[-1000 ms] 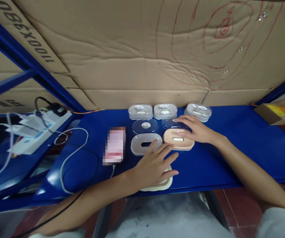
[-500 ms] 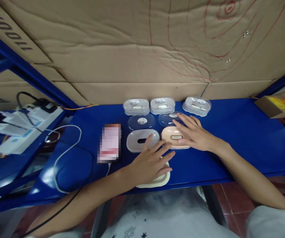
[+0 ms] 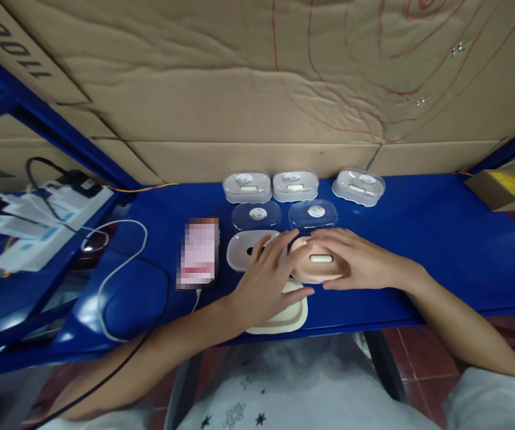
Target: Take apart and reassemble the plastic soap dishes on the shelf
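My right hand (image 3: 367, 258) is curled around the right side of a peach oval case (image 3: 313, 270), its thumb at the near edge and its fingers over the far edge. A cream oblong piece (image 3: 321, 258) sits in the middle of the case's top. My left hand (image 3: 269, 276) has its fingers spread at the case's left side; whether they touch it I cannot tell. Beneath that hand a cream shallow tray (image 3: 296, 319) lies partly covered. Past its fingers rests a white oval shell (image 3: 236, 246) with a dark slot, partly hidden.
Two clear oval lids (image 3: 257, 218) with round stickers lie beyond the shell and case. Behind them stand several lidded cases (image 3: 248, 190) near the cardboard wall (image 3: 221, 119). A phone (image 3: 198, 254) with a cable lies left. Far left is a power strip (image 3: 51, 239); a cardboard box (image 3: 508, 188) is right.
My right hand has moved back toward me from the clear lid and closed on the peach case. The case has shifted slightly nearer. My left hand stays spread, moved a little.
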Available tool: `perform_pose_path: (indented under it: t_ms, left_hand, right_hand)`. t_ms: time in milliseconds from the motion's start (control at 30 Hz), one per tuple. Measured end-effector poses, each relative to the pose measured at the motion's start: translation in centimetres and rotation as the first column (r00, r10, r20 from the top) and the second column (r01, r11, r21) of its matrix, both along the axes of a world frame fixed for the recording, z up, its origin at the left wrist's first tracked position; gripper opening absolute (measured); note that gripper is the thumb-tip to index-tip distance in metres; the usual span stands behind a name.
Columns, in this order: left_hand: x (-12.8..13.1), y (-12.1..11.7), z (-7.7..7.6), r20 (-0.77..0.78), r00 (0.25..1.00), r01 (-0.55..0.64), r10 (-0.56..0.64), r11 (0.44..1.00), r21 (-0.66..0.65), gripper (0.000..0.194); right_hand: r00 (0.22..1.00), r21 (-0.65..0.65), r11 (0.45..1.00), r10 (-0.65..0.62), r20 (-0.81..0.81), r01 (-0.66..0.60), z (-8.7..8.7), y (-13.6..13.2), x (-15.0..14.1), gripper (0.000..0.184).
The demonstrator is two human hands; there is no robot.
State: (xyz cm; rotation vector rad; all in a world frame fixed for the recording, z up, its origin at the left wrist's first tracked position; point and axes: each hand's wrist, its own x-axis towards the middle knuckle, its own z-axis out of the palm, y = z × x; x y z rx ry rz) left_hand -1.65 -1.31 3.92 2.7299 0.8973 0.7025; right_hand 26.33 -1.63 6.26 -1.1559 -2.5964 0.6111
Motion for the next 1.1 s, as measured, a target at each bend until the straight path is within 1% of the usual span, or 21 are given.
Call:
perform_pose_path:
  t_ms: [67,100,200,267,333,467,600,667,733,767,833,900,933,1000,1100]
  left_hand:
    - [0.0,0.1,-0.2,0.052,0.999,-0.011,0.017,0.994,-0.107,0.092]
    - [0.0,0.2,-0.2,0.072,0.997,0.003,0.009,0.987,-0.163,0.099]
    - [0.0,0.2,-0.2,0.116,0.993,0.044,-0.011,0.955,-0.292,0.101]
    - [0.0,0.2,-0.1,0.119,0.993,0.031,0.008,0.945,-0.326,0.102]
    - [0.0,0.0,-0.1,0.094,0.996,0.02,0.009,0.952,-0.305,0.103]
    - [0.2,-0.5,-0.5,0.023,0.999,0.026,-0.022,0.978,-0.205,0.096]
    - [0.4,-0.7,-1.0,0.024,1.0,-0.009,0.013,0.986,-0.167,0.092]
    - [0.4,-0.9,-0.9,0.003,1.0,-0.03,0.03,0.992,-0.121,0.082]
    - [0.3,-1.0,-0.5,-0.025,1.0,-0.015,0.013,0.998,-0.06,0.068]
    - [0.3,-1.1,-0.3,-0.049,0.998,0.027,-0.029,0.999,-0.031,0.06]
    - [0.2,-1.3,0.1,-0.124,0.976,0.179,-0.177,0.984,0.004,0.053]
    - [0.1,-1.5,0.2,-0.203,0.92,0.342,-0.335,0.94,-0.002,0.055]
    - [0.0,-1.6,0.1,-0.229,0.892,0.398,-0.39,0.917,-0.013,0.058]
    - [-0.1,-1.8,-0.2,-0.236,0.854,0.473,-0.464,0.881,-0.021,0.06]
    - [-0.1,-2.2,-0.9,-0.188,0.816,0.559,-0.547,0.829,0.017,0.056]
  right_hand:
    - [0.998,-0.02,0.999,0.038,-0.052,-0.039,0.5,-0.2,0.2,0.088]
    - [0.996,-0.019,0.999,0.045,-0.071,-0.046,0.7,-0.3,0.3,0.087]
    - [0.994,-0.014,0.999,0.043,-0.101,-0.045,1.2,-0.5,0.4,0.083]
    - [0.992,-0.039,0.998,0.05,-0.12,-0.055,1.5,-0.4,0.4,0.081]
    - [0.985,-0.071,0.994,0.066,-0.159,-0.079,1.7,-0.2,0.5,0.076]
    - [0.972,-0.149,0.982,0.078,-0.221,-0.113,2.1,0.3,1.3,0.069]
    - [0.977,-0.178,0.981,0.037,-0.212,-0.076,2.2,1.1,2.8,0.065]
    - [0.974,-0.168,0.985,-0.005,-0.227,-0.035,2.2,1.6,3.7,0.064]
    - [0.971,-0.172,0.985,-0.047,-0.234,0.006,2.1,2.1,4.4,0.063]
    - [0.972,-0.186,0.982,-0.074,-0.225,0.032,2.1,2.3,4.7,0.063]
    - [0.973,-0.235,0.968,-0.134,-0.186,0.088,2.1,2.5,4.8,0.063]
    - [0.975,-0.288,0.95,-0.166,-0.149,0.118,1.9,2.5,4.6,0.061]
    - [0.977,-0.297,0.948,-0.165,-0.139,0.118,1.8,2.5,4.4,0.06]
    - [0.982,-0.262,0.96,-0.136,-0.133,0.098,1.3,2.5,4.0,0.061]
    - [0.989,-0.11,0.992,-0.079,-0.127,0.065,0.2,2.5,3.3,0.062]
